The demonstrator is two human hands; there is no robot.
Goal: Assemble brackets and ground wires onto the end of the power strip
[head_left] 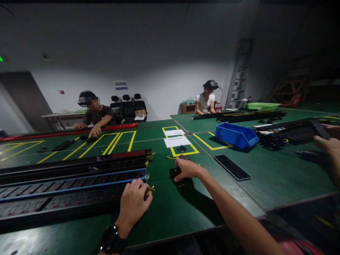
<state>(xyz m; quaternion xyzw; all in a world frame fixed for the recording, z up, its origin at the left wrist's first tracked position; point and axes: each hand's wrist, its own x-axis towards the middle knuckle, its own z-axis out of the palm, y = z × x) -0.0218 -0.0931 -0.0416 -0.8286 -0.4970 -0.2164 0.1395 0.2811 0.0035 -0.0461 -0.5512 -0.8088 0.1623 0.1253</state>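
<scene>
My left hand [135, 198], with a black watch [113, 238] on its wrist, is closed around the near right end of a long black rail [87, 200]. Yellow-tipped wire ends [152, 189] poke out beside its thumb. Fingers and thumb apart, my right hand [187, 168] hovers low over the green table, just right of the rails. Right behind its fingers lies a small dark part [185, 157], partly covered. A small screw-like piece [181, 185] lies below this hand. Blue-edged strips [79, 186] run parallel in the rail group at left.
A phone [232, 167] lies right of my right arm, a blue bin [236, 135] behind it. Paper sheets [176, 141] and a black bracket [181, 148] sit ahead. Two people [97, 113] work across the table; another person's hands [329, 141] hold a dark object at far right.
</scene>
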